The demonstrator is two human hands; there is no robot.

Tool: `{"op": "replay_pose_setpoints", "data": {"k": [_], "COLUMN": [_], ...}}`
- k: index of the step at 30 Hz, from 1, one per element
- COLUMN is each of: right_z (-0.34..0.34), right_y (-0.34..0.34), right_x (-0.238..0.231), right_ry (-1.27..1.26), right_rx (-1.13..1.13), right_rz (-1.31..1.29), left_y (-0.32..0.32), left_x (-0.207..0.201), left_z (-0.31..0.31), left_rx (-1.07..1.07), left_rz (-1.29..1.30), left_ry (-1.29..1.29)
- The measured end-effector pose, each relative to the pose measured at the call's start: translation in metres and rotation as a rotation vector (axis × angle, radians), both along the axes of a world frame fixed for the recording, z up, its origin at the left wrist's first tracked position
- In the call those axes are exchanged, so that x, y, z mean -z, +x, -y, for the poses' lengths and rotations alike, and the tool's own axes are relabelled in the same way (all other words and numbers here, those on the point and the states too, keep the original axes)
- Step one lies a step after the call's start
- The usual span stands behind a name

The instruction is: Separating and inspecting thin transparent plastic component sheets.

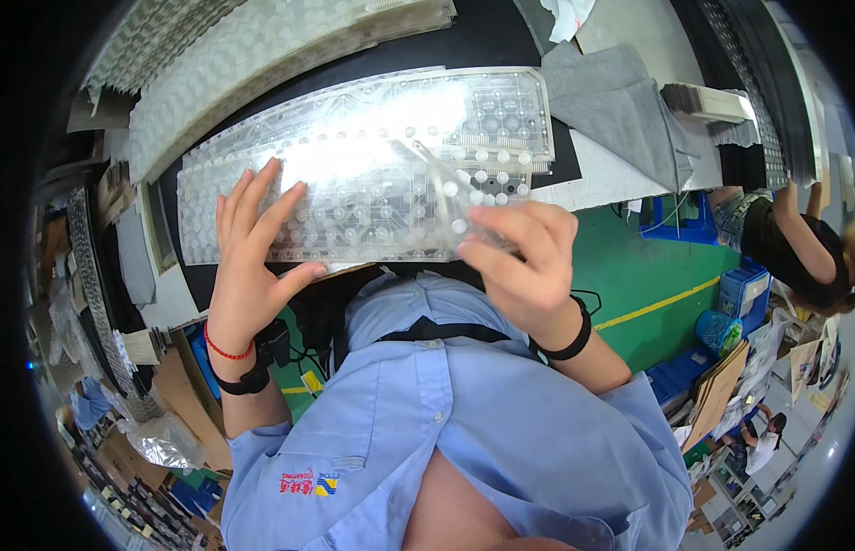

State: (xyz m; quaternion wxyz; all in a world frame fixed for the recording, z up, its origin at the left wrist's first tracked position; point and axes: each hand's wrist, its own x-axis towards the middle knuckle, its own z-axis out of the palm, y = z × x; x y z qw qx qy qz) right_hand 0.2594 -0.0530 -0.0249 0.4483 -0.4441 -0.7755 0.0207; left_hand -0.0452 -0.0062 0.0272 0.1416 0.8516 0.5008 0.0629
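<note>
Pinched between my right hand's [528,266] thumb and fingers is the lifted corner of a clear dotted membrane sheet [446,197], peeled up off the clear circuit sheet [372,156] beneath it. My left hand [257,243] lies flat and open on the membrane's left part, fingers spread, gripping nothing. Both sheets lie on the black work table [487,37] just in front of my blue shirt [464,413], a grey cloth [620,101] to their right

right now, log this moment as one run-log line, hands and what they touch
left hand: flat on clear dimpled plastic membrane sheet | right hand: pinching lifted clear flexible film strip | surface: black worktable | nearby: grey cloth
</note>
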Motion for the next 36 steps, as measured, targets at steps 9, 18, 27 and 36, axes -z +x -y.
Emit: {"op": "replay_pose_setpoints", "data": {"k": [9, 18, 27, 36], "right_z": [0.008, 0.011, 0.004, 0.004], "right_y": [-0.008, -0.010, -0.003, 0.011], "right_x": [-0.006, -0.006, -0.001, -0.027], "right_ry": [0.034, 0.051, -0.055, -0.391], "right_rx": [-0.065, -0.091, -0.026, 0.000], "right_rz": [0.001, -0.035, -0.090, -0.314], "left_y": [0.001, 0.003, 0.002, -0.001], "left_x": [0.001, -0.002, -0.001, 0.002], "left_z": [0.002, 0.000, -0.001, 0.000], "left_rx": [-0.004, -0.017, -0.025, -0.038], "left_rz": [0.003, 0.019, 0.010, 0.003], "left_ry": [0.022, 0.008, -0.004, -0.028]}}
